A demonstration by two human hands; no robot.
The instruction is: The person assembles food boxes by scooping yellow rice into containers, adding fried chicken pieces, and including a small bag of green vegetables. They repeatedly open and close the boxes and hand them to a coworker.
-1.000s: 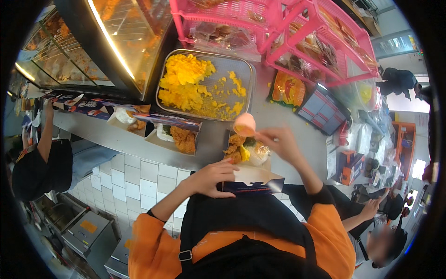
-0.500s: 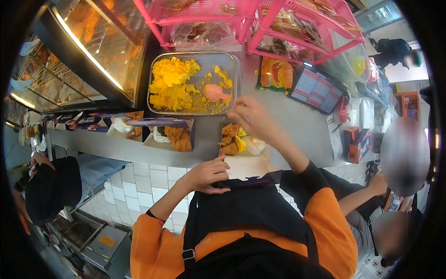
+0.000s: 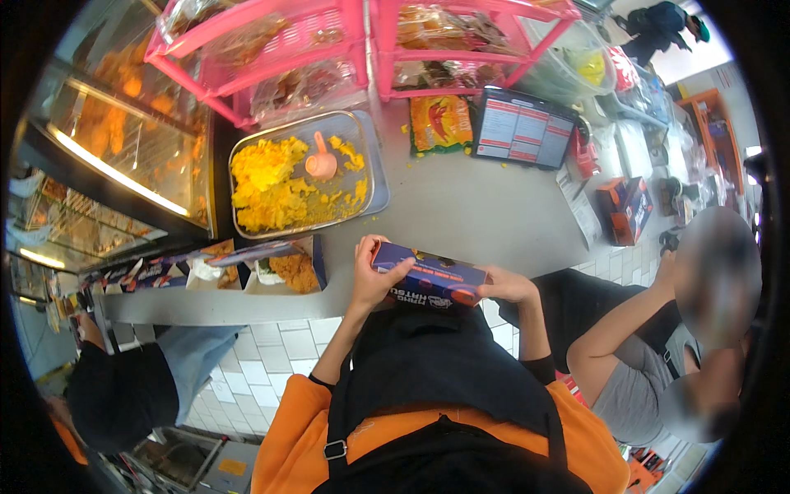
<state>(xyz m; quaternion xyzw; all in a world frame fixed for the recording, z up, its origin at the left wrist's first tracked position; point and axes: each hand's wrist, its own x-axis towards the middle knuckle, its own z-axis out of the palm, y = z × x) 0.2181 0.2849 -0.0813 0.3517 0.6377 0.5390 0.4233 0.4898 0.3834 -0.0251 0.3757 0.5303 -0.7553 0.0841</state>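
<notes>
Head view: closed box held by 2 hands at counter edge

Box (image 3: 432, 276) sits at the counter's (image 3: 461, 210) front edge, before the apron (image 3: 444, 354); whether it bears on the counter cannot be told. Left hand (image 3: 377, 272) grips its left end, thumb on top; right hand (image 3: 504, 286) holds the right end. Counter surface spans from tray (image 3: 367, 136) to tablet (image 3: 524, 128), giving room beyond the box. Scoop (image 3: 322, 165) lies inside the tray rim, well apart from both hands.

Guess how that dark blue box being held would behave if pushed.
The dark blue box would probably slide rather than roll, given its flat sides. Its walls look like folded card, so a hard shove might dent them. I can't tell what's inside, so its weight is uncertain.
</notes>
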